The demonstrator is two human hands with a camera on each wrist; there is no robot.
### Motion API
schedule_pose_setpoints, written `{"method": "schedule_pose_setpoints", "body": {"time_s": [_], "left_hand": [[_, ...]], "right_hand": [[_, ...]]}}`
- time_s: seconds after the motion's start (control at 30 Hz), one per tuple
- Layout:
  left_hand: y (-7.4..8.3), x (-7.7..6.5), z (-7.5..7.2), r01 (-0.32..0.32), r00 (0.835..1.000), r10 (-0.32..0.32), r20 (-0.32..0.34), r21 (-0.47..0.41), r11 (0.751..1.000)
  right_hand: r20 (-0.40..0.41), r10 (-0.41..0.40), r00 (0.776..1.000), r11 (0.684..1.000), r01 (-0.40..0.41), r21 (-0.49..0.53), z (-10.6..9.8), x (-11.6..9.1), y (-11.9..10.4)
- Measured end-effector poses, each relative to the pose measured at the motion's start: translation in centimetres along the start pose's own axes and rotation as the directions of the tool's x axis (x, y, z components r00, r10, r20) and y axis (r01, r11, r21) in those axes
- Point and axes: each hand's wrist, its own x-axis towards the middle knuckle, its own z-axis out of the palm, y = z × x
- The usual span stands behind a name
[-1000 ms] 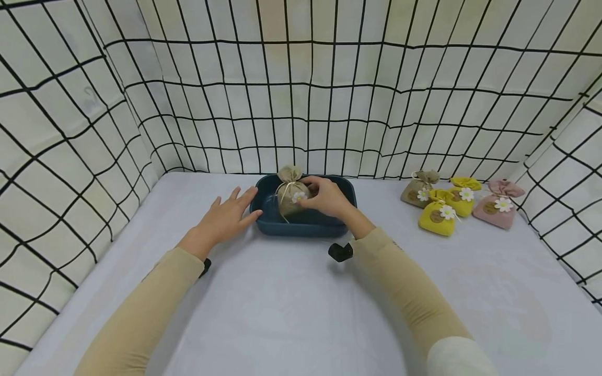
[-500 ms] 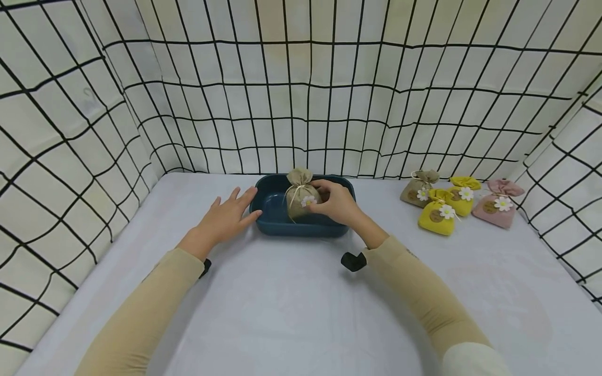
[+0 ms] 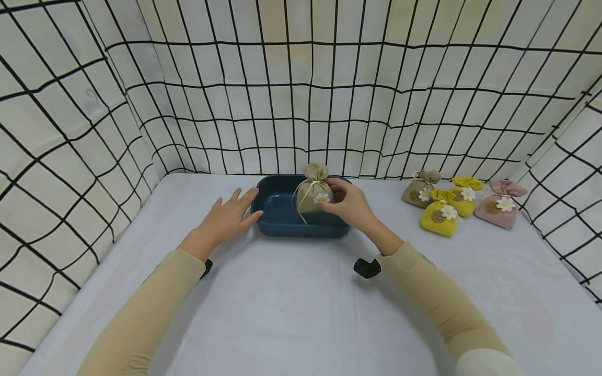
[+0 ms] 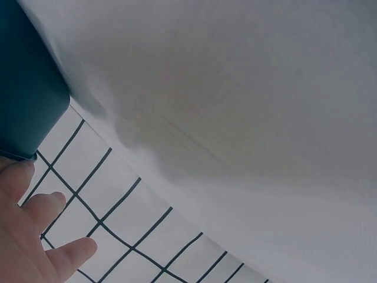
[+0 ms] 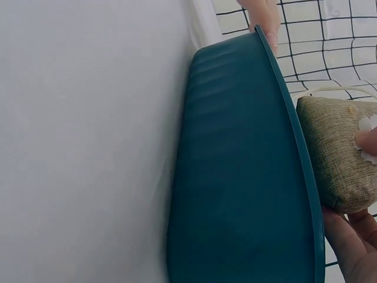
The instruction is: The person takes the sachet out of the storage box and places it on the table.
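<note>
A beige burlap drawstring pouch with a white daisy is pinched between the thumb and fingers of my right hand. It is held upright over the right half of a dark teal rectangular basin. In the right wrist view the pouch shows just beyond the basin's rim, its lower end by my fingers. My left hand has its fingers spread, the tips at the basin's left rim. The left wrist view shows those fingers beside the basin's outer wall.
At the back right of the white-covered table lie another beige pouch, two yellow pouches and a pink pouch, each with a daisy. White walls with a black grid stand at the back and both sides.
My right hand has carried the beige pouch to the right across the basin, from near its middle toward its right side. My left hand has stayed at the left rim.
</note>
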Motion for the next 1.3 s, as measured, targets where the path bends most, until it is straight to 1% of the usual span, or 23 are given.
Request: {"method": "schedule_pose_setpoints", "body": {"time_s": [0.13,0.27,0.6,0.87,1.13,1.3], "left_hand": [[0.0,0.1,0.0,-0.006,1.000,0.006,-0.004,0.003,1.000],[0.1,0.1,0.0,-0.001,1.000,0.001,-0.003,0.007,1.000],[0.2,0.1,0.0,0.001,1.000,-0.001,-0.003,0.010,1.000],[0.0,0.1,0.0,0.002,1.000,-0.002,0.006,0.004,1.000],[-0.1,0.1,0.0,-0.004,1.000,0.004,0.003,0.003,1.000],[-0.2,0.2,0.1,-0.010,1.000,0.010,0.003,0.006,1.000]], "right_hand": [[0.002,-0.011,1.000,1.000,0.011,0.020,-0.4,-0.7,0.2],[0.008,-0.001,1.000,1.000,0.001,0.028,-0.9,-1.3,0.3],[0.000,0.039,0.999,0.999,-0.039,0.004,-2.8,-2.9,0.4],[-0.004,0.033,0.999,0.999,-0.033,0.010,-4.3,-4.0,0.5],[-0.009,0.060,0.998,0.998,-0.060,-0.010,-6.0,-4.9,1.5],[-0.024,0.063,0.998,0.998,-0.063,0.012,-7.0,-5.6,1.8]]}}
